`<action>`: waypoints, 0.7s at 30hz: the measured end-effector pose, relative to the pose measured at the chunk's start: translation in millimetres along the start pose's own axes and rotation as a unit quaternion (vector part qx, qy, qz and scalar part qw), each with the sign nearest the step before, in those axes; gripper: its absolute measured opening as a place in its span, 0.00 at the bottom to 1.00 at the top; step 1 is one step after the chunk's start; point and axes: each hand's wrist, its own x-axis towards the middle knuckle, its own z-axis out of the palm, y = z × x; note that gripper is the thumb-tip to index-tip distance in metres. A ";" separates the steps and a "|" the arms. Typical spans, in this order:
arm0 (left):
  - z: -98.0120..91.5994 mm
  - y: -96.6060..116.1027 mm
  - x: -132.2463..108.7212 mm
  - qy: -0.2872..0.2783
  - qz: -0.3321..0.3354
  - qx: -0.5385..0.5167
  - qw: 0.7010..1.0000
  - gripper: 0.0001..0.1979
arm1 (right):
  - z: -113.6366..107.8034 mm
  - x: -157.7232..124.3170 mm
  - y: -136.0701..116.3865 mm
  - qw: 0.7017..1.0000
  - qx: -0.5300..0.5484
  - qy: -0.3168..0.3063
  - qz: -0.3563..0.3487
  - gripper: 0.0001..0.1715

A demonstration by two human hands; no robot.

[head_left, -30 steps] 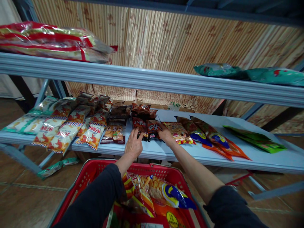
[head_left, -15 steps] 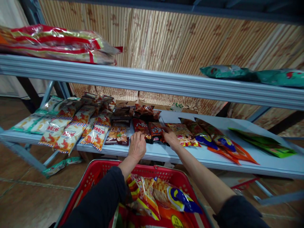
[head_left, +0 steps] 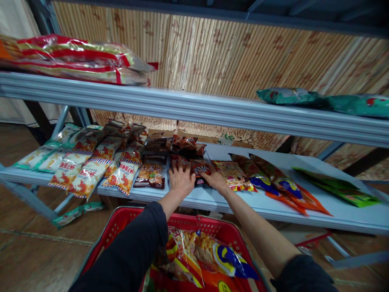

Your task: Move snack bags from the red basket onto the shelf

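Left hand (head_left: 182,179) had moved farther past the red basket (head_left: 129,215), fingers spread over the dark packets (head_left: 199,167), no grip visible; right hand (head_left: 215,181) half-curled touching them, hold unclear. Packets lay beyond basket, long axes pointing away, both hands near.

Pale-blue ribbed metal beam (head_left: 194,107) crosses full width above flat white shelf board (head_left: 343,209), leaving a slot btwn them for front entry. Red perforated plastic basket (head_left: 223,232) obstructs below, ctr. L hand (head_left: 182,179) & R hand (head_left: 216,181) block dark red-black plastic packets (head_left: 199,168). White-orange plastic bags (head_left: 91,173) crowd L side. Bare strip btwn brown-blue plastic snack bags (head_left: 284,183) & flat green plastic bags (head_left: 340,187).
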 end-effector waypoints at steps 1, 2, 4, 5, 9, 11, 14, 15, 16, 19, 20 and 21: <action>2.7 -0.8 2.8 -0.017 -0.025 0.001 1.000 0.27 | -0.7 -0.9 -2.0 1.000 -0.009 -0.003 0.003 0.33; 5.3 -2.1 4.4 -0.032 -0.044 0.004 0.999 0.28 | -1.4 -1.7 -3.5 1.000 -0.008 -0.005 0.009 0.34; 8.8 -5.1 4.2 -0.051 -0.053 0.013 0.997 0.28 | -2.3 -2.5 -4.7 1.000 -0.004 -0.002 0.021 0.34; 9.3 -6.5 2.9 -0.054 -0.047 0.017 0.997 0.28 | -2.6 -2.6 -4.2 1.000 -0.001 0.004 0.025 0.33; 4.0 -7.6 -2.5 -0.047 -0.024 0.029 0.998 0.26 | -2.3 -1.3 2.5 0.998 0.034 0.030 0.032 0.31; -0.4 -6.0 -2.2 -0.048 -0.028 0.031 0.998 0.24 | -1.9 -1.0 6.1 0.998 0.048 0.034 0.034 0.31; -5.5 -3.4 1.0 -0.058 -0.041 0.028 0.997 0.23 | -1.5 -1.4 7.9 0.997 0.059 0.030 0.031 0.31; -6.7 -2.7 2.0 -0.061 -0.045 0.026 0.997 0.23 | -1.5 -1.7 7.5 0.997 0.059 0.028 0.029 0.31; -7.8 -2.2 2.8 -0.064 -0.045 0.025 0.997 0.23 | -1.6 -2.0 6.8 0.998 0.059 0.025 0.026 0.31; -10.5 -1.7 3.3 -0.072 -0.041 0.022 0.996 0.22 | -2.5 -3.5 3.7 0.999 0.050 0.011 0.016 0.29; -11.1 -2.0 3.0 -0.075 -0.040 0.022 0.996 0.22 | -2.9 -4.2 2.7 0.999 0.046 0.008 0.010 0.29; -11.5 -2.6 2.6 -0.078 -0.039 0.021 0.996 0.22 | -3.4 -5.0 1.9 0.999 0.042 0.006 0.002 0.29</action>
